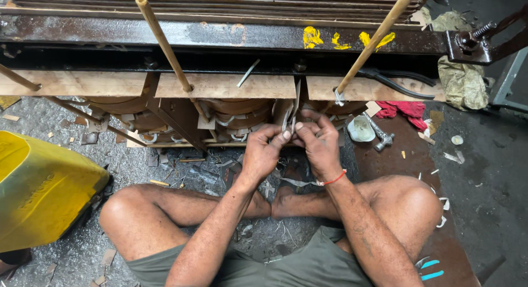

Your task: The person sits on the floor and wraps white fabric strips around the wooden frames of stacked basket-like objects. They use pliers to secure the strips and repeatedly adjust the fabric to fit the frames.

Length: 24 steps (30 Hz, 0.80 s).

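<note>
Both hands meet at centre, just near of the wooden blocks (pixel 225 86) — left hand (pixel 263 152) and right hand (pixel 319 144) pinch a thin metal strip (pixel 290 117) from opposite sides, apparently to steady it upright. Hammer (pixel 379 136) lies to the right.

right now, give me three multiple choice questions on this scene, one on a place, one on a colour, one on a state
1. Where does the hammer lie?
A. on the floor beside the red cloth
B. on the yellow container
C. in the person's lap

2. What colour is the thread on the right wrist?
A. blue
B. red
C. white

3. How are the left hand and right hand placed?
A. resting on the knees
B. one hand raised overhead
C. together, pinching a thin metal strip

Answers: 1 A, the hammer sits just below the cloth; 2 B, a red band circles the wrist; 3 C, both sets of fingers meet on the strip.
</note>
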{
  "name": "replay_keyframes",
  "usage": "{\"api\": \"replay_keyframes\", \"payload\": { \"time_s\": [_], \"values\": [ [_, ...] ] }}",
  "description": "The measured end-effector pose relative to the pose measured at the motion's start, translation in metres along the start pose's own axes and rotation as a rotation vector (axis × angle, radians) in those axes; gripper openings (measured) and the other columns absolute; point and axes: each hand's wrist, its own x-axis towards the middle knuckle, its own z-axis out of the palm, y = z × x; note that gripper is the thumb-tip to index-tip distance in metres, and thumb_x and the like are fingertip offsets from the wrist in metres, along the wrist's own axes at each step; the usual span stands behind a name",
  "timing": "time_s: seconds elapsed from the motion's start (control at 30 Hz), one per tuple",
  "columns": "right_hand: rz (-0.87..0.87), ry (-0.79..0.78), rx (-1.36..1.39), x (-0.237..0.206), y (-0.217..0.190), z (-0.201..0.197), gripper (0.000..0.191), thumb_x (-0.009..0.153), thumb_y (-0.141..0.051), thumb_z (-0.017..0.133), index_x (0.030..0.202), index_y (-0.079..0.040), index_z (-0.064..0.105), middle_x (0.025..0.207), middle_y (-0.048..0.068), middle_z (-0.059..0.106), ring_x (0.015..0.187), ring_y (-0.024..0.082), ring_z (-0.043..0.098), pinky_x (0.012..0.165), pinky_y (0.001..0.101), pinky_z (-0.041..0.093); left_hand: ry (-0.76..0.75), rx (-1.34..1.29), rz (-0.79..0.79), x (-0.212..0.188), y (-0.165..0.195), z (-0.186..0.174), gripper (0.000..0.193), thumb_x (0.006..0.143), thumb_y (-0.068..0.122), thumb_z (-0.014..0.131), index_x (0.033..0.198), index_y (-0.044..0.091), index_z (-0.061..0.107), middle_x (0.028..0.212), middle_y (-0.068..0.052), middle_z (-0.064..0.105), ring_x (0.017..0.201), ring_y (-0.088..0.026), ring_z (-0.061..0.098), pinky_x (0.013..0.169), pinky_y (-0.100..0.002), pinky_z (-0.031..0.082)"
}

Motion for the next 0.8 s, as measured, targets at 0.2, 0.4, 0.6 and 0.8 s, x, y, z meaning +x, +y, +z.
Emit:
{"api": "replay_keyframes", "payload": {
  "time_s": [0.2,0.4,0.6,0.8],
  "values": [
    [-0.144,0.024,-0.081,-0.006,-0.014,0.012,0.039,0.091,0.002,0.066,0.126,0.001,0.049,0.091,0.016,0.074,0.079,0.019,0.076,0.072,0.0319,0.068,0.169,-0.265,-0.087,-0.011,0.003,0.016,0.022,0.094,0.006,0.073,0.114,-0.003,0.075,0.102,-0.009,0.077,0.092,-0.013,0.07,0.081,-0.025,0.056],
    [-0.131,-0.04,-0.189,-0.017,-0.015,0.01,0.018,0.097,-0.006,0.067,0.109,0.006,0.071,0.098,0.013,0.075,0.082,0.016,0.075,0.073,0.029,0.067,0.114,-0.477,0.032,-0.015,0.014,0.014,0.055,0.093,0.0,0.068,0.144,0.0,0.046,0.104,-0.012,0.075,0.096,-0.012,0.073,0.085,-0.025,0.061],
    [-0.64,-0.124,-0.804,-0.011,-0.039,0.004,0.01,0.093,-0.007,0.078,0.098,0.001,0.075,0.092,0.008,0.074,0.079,0.014,0.071,0.069,0.0254,0.055,0.063,0.105,0.255,-0.013,0.019,-0.006,0.051,0.091,0.002,0.069,0.14,-0.002,0.055,0.107,-0.015,0.077,0.095,-0.016,0.075,0.081,-0.026,0.063],
    [-0.817,0.273,-1.088,-0.005,-0.056,0.009,0.012,0.091,-0.006,0.078,0.09,0.005,0.074,0.082,0.013,0.069,0.069,0.019,0.062,0.062,0.0314,0.048,0.15,0.12,0.081,0.016,0.001,-0.035,0.025,0.091,0.007,0.069,0.115,0.0,0.075,0.098,-0.012,0.08,0.088,-0.018,0.075,0.078,-0.03,0.061]
  ]
}}
